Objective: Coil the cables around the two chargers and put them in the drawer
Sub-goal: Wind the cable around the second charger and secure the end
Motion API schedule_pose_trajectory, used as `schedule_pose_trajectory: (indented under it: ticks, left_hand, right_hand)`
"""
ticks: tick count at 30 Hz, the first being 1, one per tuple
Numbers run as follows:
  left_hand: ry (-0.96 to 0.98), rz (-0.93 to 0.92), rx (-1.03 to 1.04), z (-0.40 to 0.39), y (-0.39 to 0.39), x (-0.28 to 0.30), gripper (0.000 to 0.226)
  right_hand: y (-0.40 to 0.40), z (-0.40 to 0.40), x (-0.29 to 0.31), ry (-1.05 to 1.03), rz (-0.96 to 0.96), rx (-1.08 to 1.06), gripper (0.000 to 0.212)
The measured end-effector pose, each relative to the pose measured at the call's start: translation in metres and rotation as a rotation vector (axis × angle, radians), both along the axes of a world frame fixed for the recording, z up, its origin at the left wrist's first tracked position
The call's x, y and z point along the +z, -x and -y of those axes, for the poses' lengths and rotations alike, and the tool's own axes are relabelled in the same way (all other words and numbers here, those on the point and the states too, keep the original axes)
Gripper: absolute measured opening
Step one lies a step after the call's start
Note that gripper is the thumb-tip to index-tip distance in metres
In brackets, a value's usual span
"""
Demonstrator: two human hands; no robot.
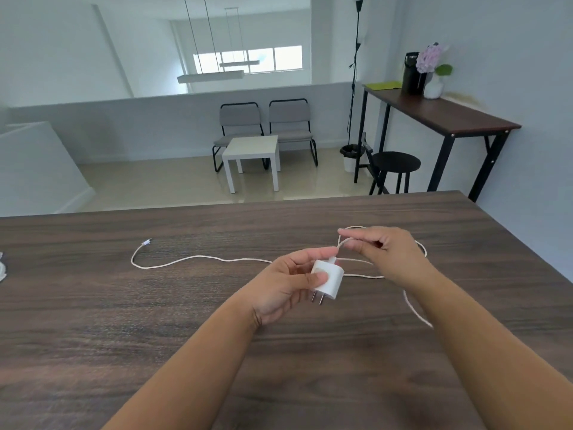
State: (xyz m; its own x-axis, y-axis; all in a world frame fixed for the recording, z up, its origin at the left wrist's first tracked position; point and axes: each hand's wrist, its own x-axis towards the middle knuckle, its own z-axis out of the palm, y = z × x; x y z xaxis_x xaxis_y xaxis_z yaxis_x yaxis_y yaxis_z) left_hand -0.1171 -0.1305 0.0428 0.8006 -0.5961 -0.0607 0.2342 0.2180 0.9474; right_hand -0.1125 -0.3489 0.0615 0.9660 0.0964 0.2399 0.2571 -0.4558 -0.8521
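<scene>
My left hand (288,283) grips a white charger (329,279) above the dark wooden table (124,321), its two prongs pointing down toward me. My right hand (387,252) pinches the white cable (198,258) just past the charger's plug. The rest of the cable trails left across the table to its free connector (146,242) and loops behind and below my right wrist. A second white item (2,268), only partly seen, lies at the table's left edge. No drawer is in view.
Beyond the table's far edge the floor holds a small white side table (252,156), two grey chairs (263,128) and a black stool (395,164). A tall brown desk (449,116) with a vase stands at the right wall.
</scene>
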Motion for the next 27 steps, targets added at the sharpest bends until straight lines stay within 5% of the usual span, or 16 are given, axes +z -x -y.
schedule_pose_trajectory:
  ticks: [8, 13, 18, 22, 27]
  left_hand:
    - [-0.109, 0.043, -0.006, -0.013, -0.012, 0.003, 0.043]
    - [-0.180, 0.022, 0.189, -0.016, -0.026, -0.006, 0.067]
    - [0.004, -0.141, 0.363, -0.002, -0.033, 0.002, 0.047]
    - [0.125, -0.159, 0.370, 0.009, -0.033, 0.015, 0.057]
    - [0.176, -0.113, 0.363, 0.015, -0.040, 0.030, 0.058]
  right_hand:
    - [-0.019, 0.064, 0.087, 0.429, -0.094, 0.039, 0.019]
    - [-0.040, 0.099, 0.125, 0.376, 0.034, -0.101, 0.017]
    - [-0.052, 0.069, 0.089, 0.529, -0.031, -0.056, 0.019]
    - [-0.057, 0.045, 0.047, 0.603, -0.141, -0.032, 0.044]
    - [-0.055, -0.004, 0.017, 0.351, -0.074, 0.202, 0.058]
